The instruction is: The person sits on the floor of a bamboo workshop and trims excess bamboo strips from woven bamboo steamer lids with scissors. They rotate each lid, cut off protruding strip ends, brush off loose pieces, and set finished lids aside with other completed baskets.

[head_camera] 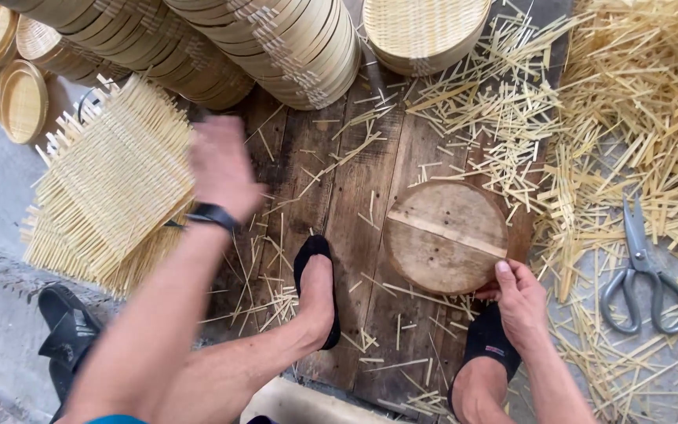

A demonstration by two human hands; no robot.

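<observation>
right hand (pixel 521 297) pinches the near edge of the round wooden disc (pixel 446 235) lying on the plank floor (pixel 339 196); left hand (pixel 221 166) is blurred at the woven mat stack (pixel 111 184) left of the disc, grip unclear. Disc looks stiff and hefty, so take it by the rim; the mats look light, springy, with splintery ends

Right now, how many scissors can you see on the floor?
1. The grey-handled scissors lie on the right among the cut bamboo strips, beyond the right hand that touches the round wooden block. More could be hidden under the strips.
</observation>
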